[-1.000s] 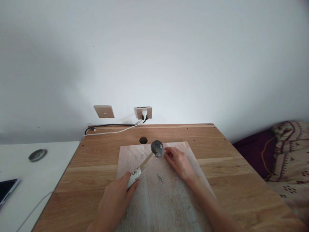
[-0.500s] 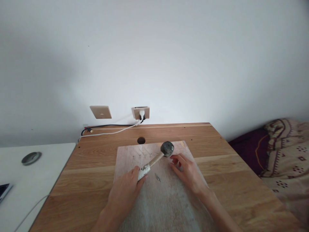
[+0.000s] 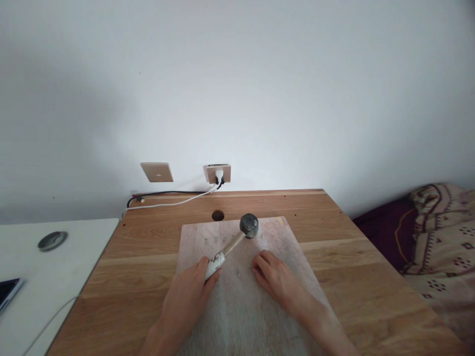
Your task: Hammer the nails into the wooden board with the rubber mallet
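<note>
My left hand [image 3: 191, 287] is wrapped round the white-wrapped handle end of a rubber mallet [image 3: 233, 243]. Its black head points up and away, over the far part of a pale wooden board [image 3: 245, 316]. To the right, my right hand [image 3: 272, 277] rests low over the board with its fingers curled together; whatever lies between them is hidden. Between both hands a small metal nail [image 3: 238, 272] lies on the board. A row of small nails [image 3: 206, 238] stands along the board's far side, partly covered by the mallet.
The board lies on a wooden table [image 3: 356, 277] with a round cable hole [image 3: 217, 215]. Cables [image 3: 170, 203] run along the back to a wall socket [image 3: 218, 173]. At left is a white table [image 3: 74, 257] with a phone-like device [image 3: 9, 291]; patterned fabric [image 3: 445, 247] lies at right.
My right hand has moved down and left, closer to the loose nail, and its fingers have drawn together. The mallet in my left hand has shifted slightly left.
</note>
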Demonstrator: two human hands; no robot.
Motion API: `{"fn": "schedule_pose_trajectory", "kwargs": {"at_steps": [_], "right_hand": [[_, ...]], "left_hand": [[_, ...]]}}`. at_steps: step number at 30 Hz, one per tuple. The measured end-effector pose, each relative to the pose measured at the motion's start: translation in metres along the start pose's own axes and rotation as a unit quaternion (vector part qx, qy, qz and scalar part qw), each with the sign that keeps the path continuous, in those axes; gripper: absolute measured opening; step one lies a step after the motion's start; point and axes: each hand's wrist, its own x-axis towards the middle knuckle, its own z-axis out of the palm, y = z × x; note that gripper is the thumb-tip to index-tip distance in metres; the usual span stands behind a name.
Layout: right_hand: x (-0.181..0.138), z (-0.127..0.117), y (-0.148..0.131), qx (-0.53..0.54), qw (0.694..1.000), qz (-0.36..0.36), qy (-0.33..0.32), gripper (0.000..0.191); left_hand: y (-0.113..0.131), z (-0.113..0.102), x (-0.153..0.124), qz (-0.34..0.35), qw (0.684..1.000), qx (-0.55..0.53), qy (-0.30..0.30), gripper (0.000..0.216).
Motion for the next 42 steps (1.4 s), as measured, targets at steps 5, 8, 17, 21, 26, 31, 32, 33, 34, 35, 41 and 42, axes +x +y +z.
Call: {"fn": "schedule_pose_trajectory", "kwargs": {"at_steps": [5, 8, 17, 21, 26, 31, 32, 33, 34, 35, 41, 42], "right_hand": [[0.012, -0.025, 0.038, 0.047, 0.995, 0.033, 0.078, 0.015], [0.024, -0.033, 0.058, 0.068, 0.988, 0.057, 0.129, 0.017], [0.045, -0.019, 0.065, 0.070, 0.985, 0.035, 0.151, 0.022], [0.050, -0.017, 0.063, 0.062, 0.988, 0.023, 0.141, 0.023], [0.047, -0.016, 0.065, 0.054, 0.990, 0.031, 0.129, 0.026], [0.047, -0.016, 0.065, 0.050, 0.990, 0.045, 0.122, 0.024], [0.048, -0.016, 0.065, 0.050, 0.990, 0.048, 0.121, 0.024], [0.049, -0.016, 0.064, 0.052, 0.990, 0.050, 0.120, 0.023], [0.050, -0.016, 0.063, 0.054, 0.990, 0.053, 0.118, 0.023], [0.051, -0.017, 0.063, 0.057, 0.990, 0.056, 0.116, 0.023], [0.048, -0.017, 0.063, 0.066, 0.988, 0.071, 0.117, 0.025], [0.048, -0.017, 0.063, 0.065, 0.988, 0.071, 0.118, 0.025]], "left_hand": [[-0.002, 0.000, 0.000, -0.012, 1.000, -0.012, 0.000, 0.026], [-0.002, 0.001, 0.001, -0.011, 1.000, -0.024, 0.003, 0.026], [-0.003, 0.000, 0.000, -0.018, 1.000, -0.021, -0.009, 0.026], [-0.004, 0.000, -0.001, -0.022, 0.999, -0.023, -0.010, 0.026], [-0.007, 0.003, 0.000, -0.018, 0.999, -0.026, -0.003, 0.025], [-0.008, 0.005, 0.000, -0.022, 0.999, -0.029, -0.006, 0.026], [-0.008, 0.005, 0.000, -0.023, 0.999, -0.030, -0.008, 0.026], [-0.008, 0.005, 0.000, -0.023, 0.999, -0.031, -0.009, 0.027], [-0.008, 0.005, 0.000, -0.022, 0.999, -0.032, -0.010, 0.027], [-0.008, 0.005, 0.000, -0.022, 0.999, -0.033, -0.010, 0.027], [-0.005, 0.004, 0.000, -0.012, 0.999, -0.049, -0.006, 0.027], [-0.005, 0.004, 0.000, -0.009, 0.999, -0.052, -0.004, 0.027]]}}
